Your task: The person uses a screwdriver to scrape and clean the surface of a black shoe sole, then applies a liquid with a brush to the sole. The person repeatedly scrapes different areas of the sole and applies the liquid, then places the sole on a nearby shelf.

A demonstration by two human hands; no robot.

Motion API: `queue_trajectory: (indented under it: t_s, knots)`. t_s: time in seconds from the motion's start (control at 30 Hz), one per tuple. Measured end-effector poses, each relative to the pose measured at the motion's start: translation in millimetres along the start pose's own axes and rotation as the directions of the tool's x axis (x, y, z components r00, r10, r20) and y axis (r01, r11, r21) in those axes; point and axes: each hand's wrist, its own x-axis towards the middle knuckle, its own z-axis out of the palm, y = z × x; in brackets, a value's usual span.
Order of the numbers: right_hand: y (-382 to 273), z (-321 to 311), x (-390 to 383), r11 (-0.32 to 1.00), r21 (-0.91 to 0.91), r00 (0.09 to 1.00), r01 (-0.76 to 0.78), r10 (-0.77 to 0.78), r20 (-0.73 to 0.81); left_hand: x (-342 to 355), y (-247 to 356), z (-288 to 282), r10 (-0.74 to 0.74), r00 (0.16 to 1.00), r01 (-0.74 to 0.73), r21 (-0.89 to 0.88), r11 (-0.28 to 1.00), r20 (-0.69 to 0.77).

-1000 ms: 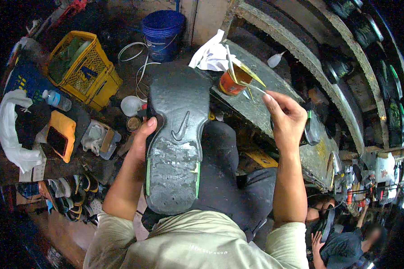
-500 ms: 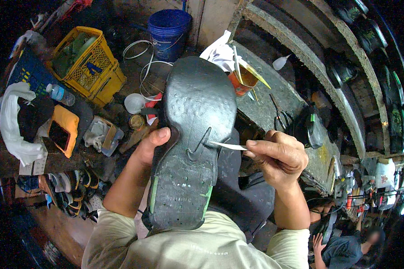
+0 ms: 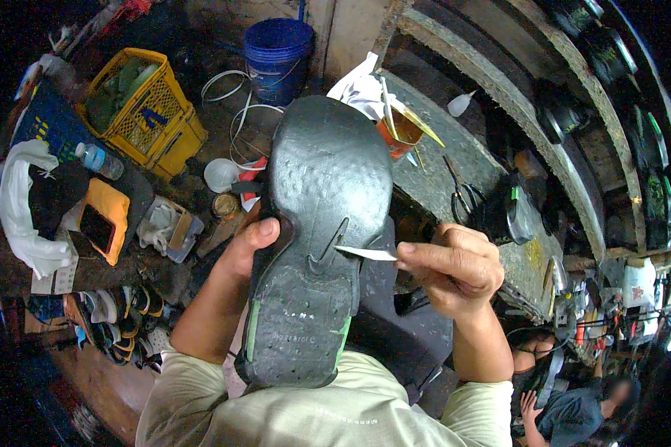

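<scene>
My left hand (image 3: 250, 249) is wrapped round the left side of a black shoe (image 3: 328, 156), held sole up with green strips on the edges of its lower part. My right hand (image 3: 451, 268) pinches a narrow white applicator (image 3: 373, 254); its tip touches the middle of the sole at a raised curved mark. Behind the shoe, an orange can (image 3: 395, 140) with tools in it stands beside white cloth (image 3: 350, 89) on a worn grey bench (image 3: 451, 160). Scissors (image 3: 464, 197) lie on that bench.
A yellow crate (image 3: 145, 112), blue bucket (image 3: 277, 63) and phone on an orange pouch (image 3: 103, 223) are to the left, with footwear (image 3: 115, 320) below. Shelves of shoes (image 3: 619, 89) fill the right. Another person (image 3: 570, 410) works at the lower right.
My right hand has come from beside the can down and leftward onto the sole with the white applicator. The shoe has shifted rightward and now sits lower at its heel end.
</scene>
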Motion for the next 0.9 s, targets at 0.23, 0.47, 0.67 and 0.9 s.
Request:
queue_trajectory:
  t_s: [0.23,0.47,0.67,0.9]
  knots:
    - [4,1,-2,0.999,0.004,0.999,0.037,-0.037,-0.039,-1,2,3,-0.016,1.0,0.017,0.045,0.999,-0.011]
    - [8,-1,-2,0.977,-0.177,0.989,0.117,-0.131,-0.066,-4,5,15,-0.027,0.999,0.027,0.013,1.0,-0.048]
    - [-2,-3,-4,0.955,-0.157,0.968,0.251,-0.251,0.014,-3,7,16,-0.024,0.999,0.026,0.055,0.998,-0.034]
    - [-8,-9,-5,0.935,-0.226,0.962,0.274,-0.265,0.068,1,6,12,-0.042,0.999,0.043,0.068,0.997,-0.01]
